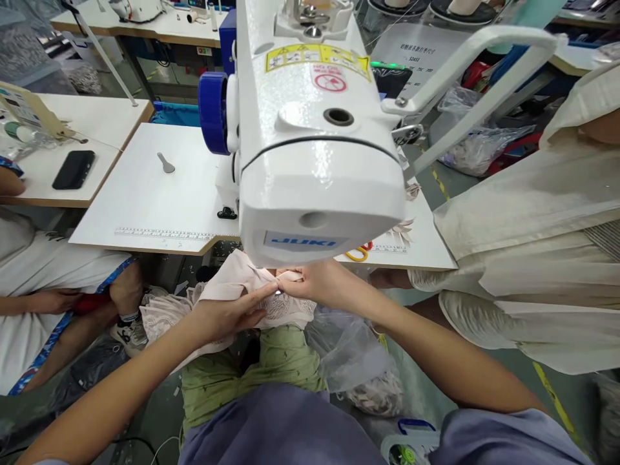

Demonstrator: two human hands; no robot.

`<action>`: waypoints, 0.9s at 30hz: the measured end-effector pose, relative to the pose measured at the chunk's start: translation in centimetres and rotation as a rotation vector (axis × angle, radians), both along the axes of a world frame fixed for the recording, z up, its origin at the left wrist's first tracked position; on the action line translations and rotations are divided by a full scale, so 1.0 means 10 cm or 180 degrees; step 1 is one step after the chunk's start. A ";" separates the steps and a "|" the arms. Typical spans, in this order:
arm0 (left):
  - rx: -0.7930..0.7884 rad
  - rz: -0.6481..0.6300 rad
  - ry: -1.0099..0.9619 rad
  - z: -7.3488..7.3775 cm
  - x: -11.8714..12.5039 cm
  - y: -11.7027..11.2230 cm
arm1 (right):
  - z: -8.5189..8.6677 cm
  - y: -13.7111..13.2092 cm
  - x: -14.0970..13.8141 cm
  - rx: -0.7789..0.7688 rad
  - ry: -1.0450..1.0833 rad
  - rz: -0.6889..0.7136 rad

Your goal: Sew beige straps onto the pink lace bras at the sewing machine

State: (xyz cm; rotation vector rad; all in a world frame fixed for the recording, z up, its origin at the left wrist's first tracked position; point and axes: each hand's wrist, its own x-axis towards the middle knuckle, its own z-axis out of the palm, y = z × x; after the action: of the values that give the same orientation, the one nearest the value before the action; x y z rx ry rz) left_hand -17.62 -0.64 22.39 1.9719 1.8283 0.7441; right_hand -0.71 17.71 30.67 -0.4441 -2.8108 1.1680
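Observation:
Just below the front of the white sewing machine [314,187], a pale pink lace garment [232,274] is stretched between both hands. My left hand [225,316] is closed on it from the left, thumb and index finger reaching toward the middle. From the right, my right hand [314,284] pinches a folded edge of the same garment, its fingertips nearly meeting those of the left. More layered lace [162,313] spills to the left over the lap. The machine's head hides its needle area.
Yellow-handled scissors [358,253] and fabric scraps [402,230] lie on the white table [188,187], right of the machine. A small grey tool [165,163] lies at left. One person sits at left; another person [533,245] stands close on the right. Plastic bags [349,349] are on the floor.

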 end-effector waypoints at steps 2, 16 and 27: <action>0.0080 0.0067 0.0141 0.00 0.07 -0.04 | -0.12 -0.02 0.07 0.0095 0.0378 -0.0155; 0.0581 0.0672 0.1283 0.19 0.47 -0.02 | -0.41 0.00 0.12 -0.0208 0.1144 -0.0576; 0.0355 0.0652 0.1234 0.25 0.47 -0.05 | -0.71 -0.15 0.27 0.1170 0.2226 -0.0386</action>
State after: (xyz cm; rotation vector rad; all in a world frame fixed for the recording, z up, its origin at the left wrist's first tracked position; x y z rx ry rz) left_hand -12.90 -1.18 24.94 2.1393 2.2845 0.5585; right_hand 1.95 16.24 23.59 -0.1316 -2.2616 0.5934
